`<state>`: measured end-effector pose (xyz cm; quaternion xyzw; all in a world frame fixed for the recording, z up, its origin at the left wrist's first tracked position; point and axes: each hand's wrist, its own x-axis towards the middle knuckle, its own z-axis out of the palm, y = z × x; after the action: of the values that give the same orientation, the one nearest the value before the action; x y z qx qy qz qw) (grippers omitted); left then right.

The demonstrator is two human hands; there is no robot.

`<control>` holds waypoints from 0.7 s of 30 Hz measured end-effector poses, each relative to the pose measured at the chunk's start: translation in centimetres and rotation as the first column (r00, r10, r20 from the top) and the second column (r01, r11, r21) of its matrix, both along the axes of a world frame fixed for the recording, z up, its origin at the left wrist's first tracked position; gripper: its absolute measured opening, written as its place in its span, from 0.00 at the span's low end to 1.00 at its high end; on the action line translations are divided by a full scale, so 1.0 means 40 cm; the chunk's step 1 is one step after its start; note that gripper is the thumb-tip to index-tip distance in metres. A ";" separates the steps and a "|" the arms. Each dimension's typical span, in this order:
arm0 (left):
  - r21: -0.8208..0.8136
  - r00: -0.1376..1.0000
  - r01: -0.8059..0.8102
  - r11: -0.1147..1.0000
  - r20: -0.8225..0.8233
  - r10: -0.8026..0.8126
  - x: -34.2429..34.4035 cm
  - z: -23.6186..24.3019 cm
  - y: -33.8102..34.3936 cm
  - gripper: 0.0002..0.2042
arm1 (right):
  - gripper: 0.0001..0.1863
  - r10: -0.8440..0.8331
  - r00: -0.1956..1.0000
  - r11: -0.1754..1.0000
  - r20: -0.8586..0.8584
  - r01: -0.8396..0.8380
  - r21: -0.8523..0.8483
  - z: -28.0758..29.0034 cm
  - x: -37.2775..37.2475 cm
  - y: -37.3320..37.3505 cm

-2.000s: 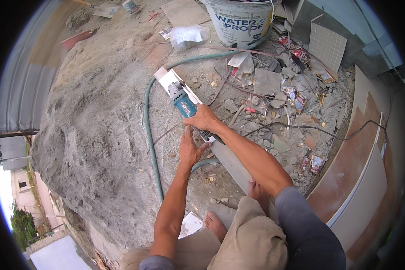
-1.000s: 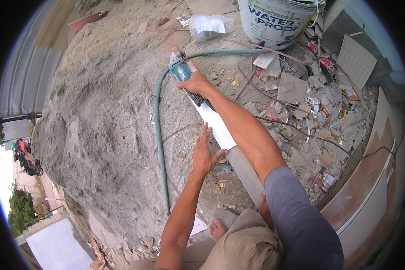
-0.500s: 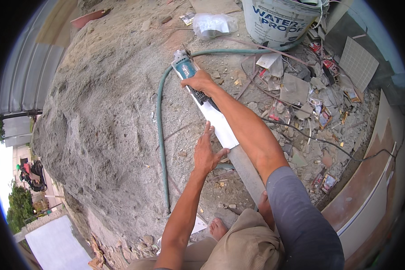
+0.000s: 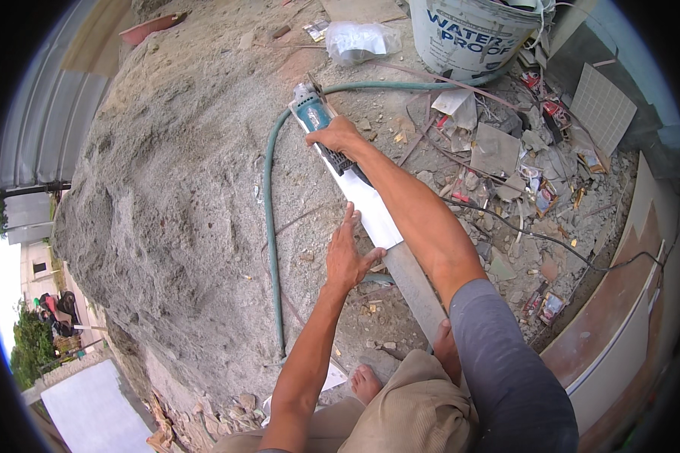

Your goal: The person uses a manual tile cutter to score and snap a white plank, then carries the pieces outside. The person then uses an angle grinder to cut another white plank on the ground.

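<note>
My right hand [image 4: 338, 137] is wrapped around the body of a teal and black angle grinder [image 4: 311, 115]. The grinder lies along the far part of a narrow white tile strip [image 4: 375, 213], its head at the strip's far end. Under the strip's near end runs a grey board [image 4: 414, 291], which reaches back to my bare foot [image 4: 446, 341]. With fingers stretched out and thumb apart, my left hand [image 4: 345, 255] rests at the strip's left edge, the thumb by its near corner. The grinder's disc is hard to make out.
A green hose [image 4: 270, 226] curves around the work on the left and far sides. Left of it rises a large sand heap [image 4: 166, 181]. A white bucket [image 4: 468, 41] stands far right, above broken tile rubble [image 4: 499, 151]. A black cord [image 4: 536, 232] crosses the rubble.
Almost nothing differs. My right hand and the grinder have shifted very slightly to the right in the picture; my left hand keeps its place on the strip.
</note>
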<state>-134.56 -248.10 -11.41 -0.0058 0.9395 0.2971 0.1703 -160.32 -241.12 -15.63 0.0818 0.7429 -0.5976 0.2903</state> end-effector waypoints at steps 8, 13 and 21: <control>-0.004 1.000 0.003 1.000 -0.008 -0.003 0.001 0.003 -0.002 0.49 | 0.36 0.009 1.000 1.000 0.009 -0.009 0.017 0.011 0.002 0.001; 0.003 1.000 0.000 1.000 -0.005 0.000 0.002 0.003 -0.003 0.49 | 0.31 -0.033 0.999 0.999 -0.036 0.034 0.022 0.007 0.001 -0.008; -0.007 1.000 0.000 1.000 -0.004 0.000 0.004 -0.001 -0.005 0.49 | 0.29 -0.038 0.998 0.999 -0.049 0.039 0.014 0.013 -0.002 -0.012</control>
<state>-134.41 -248.28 -11.47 -0.0058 0.9409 0.2940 0.1683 -160.40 -241.61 -15.10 0.0835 0.7524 -0.5995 0.2598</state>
